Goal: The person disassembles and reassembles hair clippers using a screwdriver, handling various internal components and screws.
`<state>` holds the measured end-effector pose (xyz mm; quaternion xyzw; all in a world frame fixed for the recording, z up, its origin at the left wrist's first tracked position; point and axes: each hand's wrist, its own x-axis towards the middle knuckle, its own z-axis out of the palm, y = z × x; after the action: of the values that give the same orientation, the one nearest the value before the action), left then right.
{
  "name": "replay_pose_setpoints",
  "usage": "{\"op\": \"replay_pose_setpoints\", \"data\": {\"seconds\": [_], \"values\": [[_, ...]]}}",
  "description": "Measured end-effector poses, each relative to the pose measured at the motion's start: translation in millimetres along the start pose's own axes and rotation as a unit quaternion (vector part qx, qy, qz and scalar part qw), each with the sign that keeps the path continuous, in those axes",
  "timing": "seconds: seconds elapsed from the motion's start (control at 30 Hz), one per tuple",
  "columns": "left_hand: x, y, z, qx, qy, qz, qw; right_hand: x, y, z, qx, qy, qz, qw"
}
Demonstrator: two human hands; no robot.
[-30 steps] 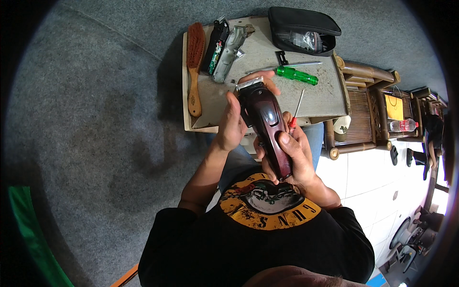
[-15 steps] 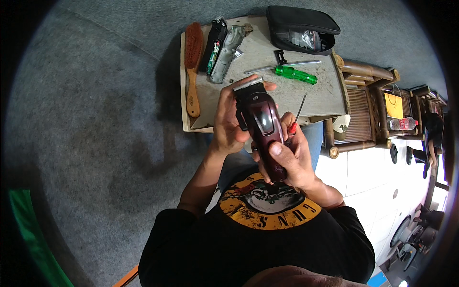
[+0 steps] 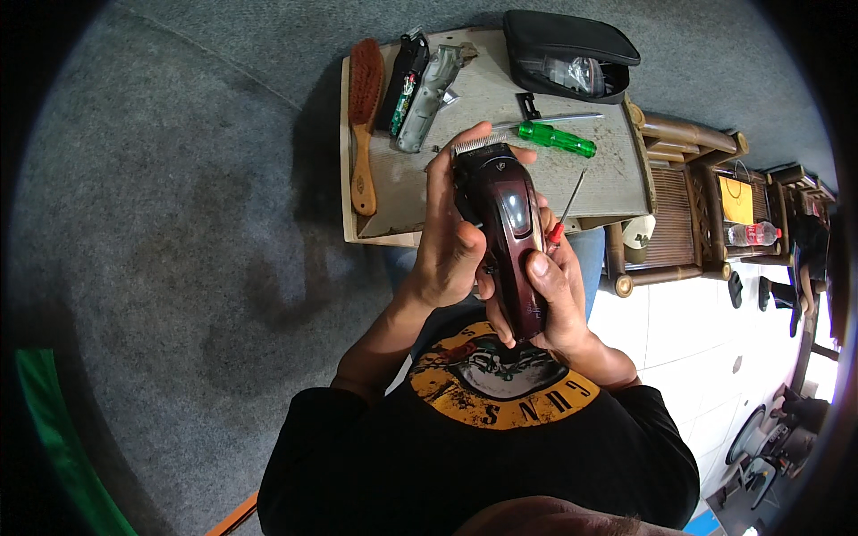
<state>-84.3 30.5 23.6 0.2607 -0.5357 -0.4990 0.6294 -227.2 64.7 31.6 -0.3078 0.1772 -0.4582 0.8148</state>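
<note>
A dark red hair clipper (image 3: 509, 210) is held up in front of my chest, its toothed metal blade pointing away from me. My left hand (image 3: 454, 255) cups the left side of the clipper, with fingers reaching behind the blade end and the thumb raised along its edge. Around the lower body my right hand (image 3: 561, 295) is closed, its thumb pressed on the casing. That same hand also keeps a thin screwdriver with a red handle (image 3: 556, 234), whose shaft points up and away.
Beyond my hands, a small table (image 3: 617, 183) bears a wooden brush (image 3: 362, 170), an opened clipper body (image 3: 405, 89), a grey casing shell (image 3: 429, 103), a green-handled screwdriver (image 3: 556, 140) and a black zip case (image 3: 572, 45). Bamboo seats (image 3: 670, 210) stand at right.
Both hands have shifted the clipper slightly right and away from me, and its face has turned a little. My left thumb now stands more upright beside it.
</note>
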Motion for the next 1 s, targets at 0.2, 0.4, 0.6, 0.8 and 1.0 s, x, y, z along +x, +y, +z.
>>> {"op": "replay_pose_setpoints", "data": {"seconds": [0.2,0.4,0.6,0.8,1.0], "values": [[-1,-2,3,0.002,0.010,0.007,1.000,-1,1,0,0.019,0.006,0.000,1.000],[-5,1,-1,0.020,0.019,-0.001,1.000,1,6,-1,-0.072,0.016,-0.034,0.997],[-9,17,6,0.012,0.117,-0.094,0.989,7,15,-21,-0.358,0.056,-0.182,0.914],[-3,42,12,-0.093,0.095,-0.152,0.980,31,-22,-36,-0.333,0.121,-0.192,0.915],[-10,39,24,-0.104,0.061,-0.178,0.977,48,-30,-22,-0.248,0.090,-0.104,0.959]]}}
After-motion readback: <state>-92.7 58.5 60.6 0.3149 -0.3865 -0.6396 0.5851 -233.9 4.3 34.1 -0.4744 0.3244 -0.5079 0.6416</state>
